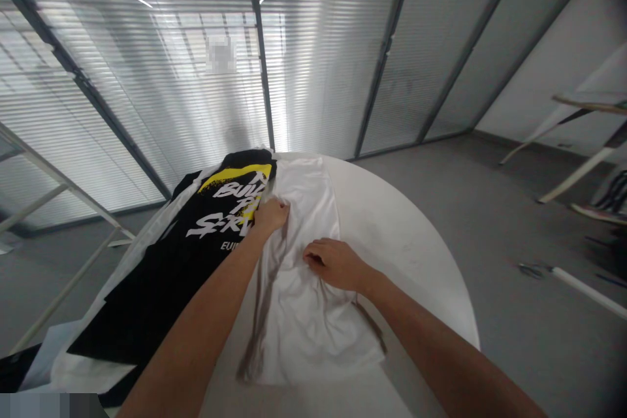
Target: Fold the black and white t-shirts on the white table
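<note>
A white garment (306,326) with brownish edges lies lengthwise on the round white table (416,255), its cloth wrinkled near the middle. My left hand (272,214) is closed at the garment's upper left edge, the fingertips curled into the cloth. Lower and to the right, my right hand (336,263) is also closed, its fingers bunched on the garment's right half. Just left of the white garment lies a black shirt (161,274) with white lettering and a yellow print, partly covered by my left forearm.
White cloth (93,372) shows beneath the black shirt at the table's left side. A pale metal frame (63,186) stands at left. Blinds behind glass panels (313,46) rise past the table. A chair leg (563,183) is at right on the grey floor (441,176).
</note>
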`<state>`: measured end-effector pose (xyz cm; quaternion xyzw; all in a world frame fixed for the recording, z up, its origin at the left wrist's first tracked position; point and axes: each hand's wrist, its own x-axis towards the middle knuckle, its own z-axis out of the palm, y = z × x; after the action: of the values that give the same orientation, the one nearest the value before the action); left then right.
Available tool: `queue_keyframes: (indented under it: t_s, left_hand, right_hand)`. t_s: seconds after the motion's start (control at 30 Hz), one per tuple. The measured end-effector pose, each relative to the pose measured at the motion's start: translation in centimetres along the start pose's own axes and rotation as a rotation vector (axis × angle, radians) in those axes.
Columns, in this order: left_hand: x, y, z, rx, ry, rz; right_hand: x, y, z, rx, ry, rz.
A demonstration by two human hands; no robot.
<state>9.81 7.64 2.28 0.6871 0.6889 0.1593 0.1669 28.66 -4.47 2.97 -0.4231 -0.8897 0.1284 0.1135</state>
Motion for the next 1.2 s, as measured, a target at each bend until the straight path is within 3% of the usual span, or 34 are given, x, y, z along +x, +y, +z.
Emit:
queue_keyframes:
  t_s: [0.17,0.47,0.63,0.87,1.03,1.2]
  left_hand:
    - [0.1,-0.4,1.8,-0.138,0.168,-0.073]
    - [1.7,-2.3,-0.5,-0.321,0.259,-0.021]
    - [0.7,-1.8,-0.8,-0.417,0.172,0.007]
    - [-1.4,-1.5,-1.9,-0.485,-0.285,0.076]
    - [-1.5,-1.7,-1.8,-0.458,-0.233,0.135]
    - [-1.0,-1.8,-2.1,-0.397,-0.053,0.184]
  right_hand:
    - [0.0,0.2,0.0,0.002,0.006,-0.034]
    - [0.0,-0.2,-0.5,0.027,-0.007,-0.028]
    - [-0.3,-0.6,-0.5,0.036,-0.015,-0.034]
    - [-0.2,-1.8,-0.3,0.073,0.065,-0.174]
    - [-0.6,-3.4,0.2,0.048,0.022,-0.267]
    - [-0.8,-4.4,1.1,0.046,-0.035,-0.306]
